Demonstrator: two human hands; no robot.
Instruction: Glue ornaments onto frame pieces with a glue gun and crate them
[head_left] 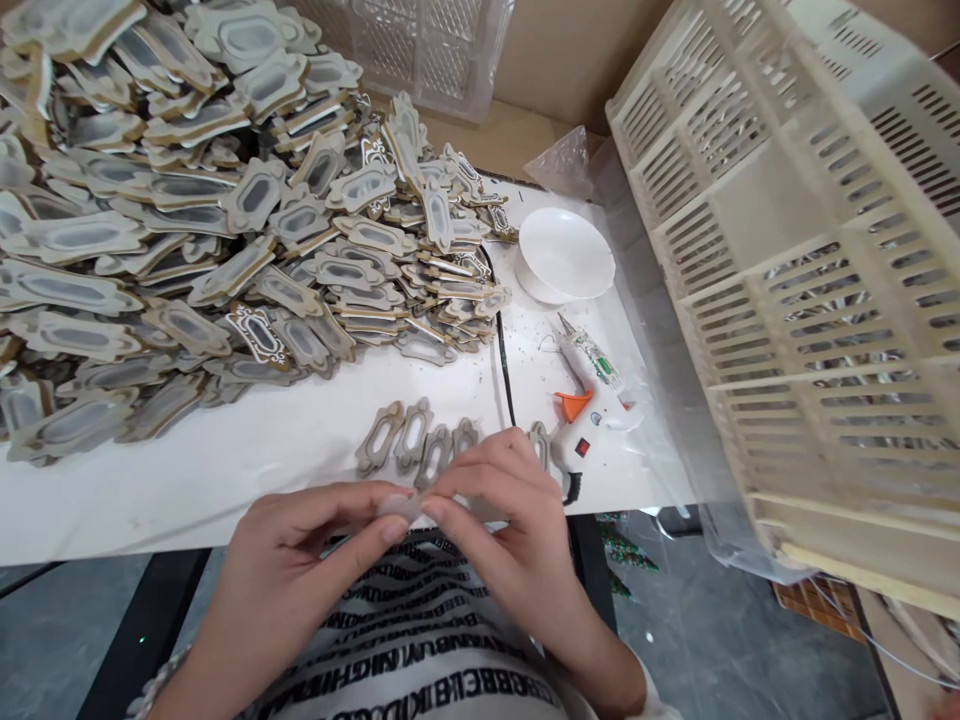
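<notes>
Near the table's front edge, my left hand (307, 550) and my right hand (510, 525) meet fingertip to fingertip. Between their thumbs and forefingers they pinch a small, pale, translucent piece (397, 506), mostly covered by the fingers, so its kind is unclear. Just beyond the hands lies a short row of small grey ornate frames (380, 438) with long openings, partly hidden by my right hand. To the right of that hand rests a white hot glue gun (581, 435) with an orange trigger, its nozzle pointing away from me.
A large heap of similar grey frames (255, 195) covers the table's far left. A white bowl (566, 255) stands behind the glue gun. A black cable (504, 365) crosses the white tabletop (300, 430). A cream slatted plastic crate (765, 225) borders the right side.
</notes>
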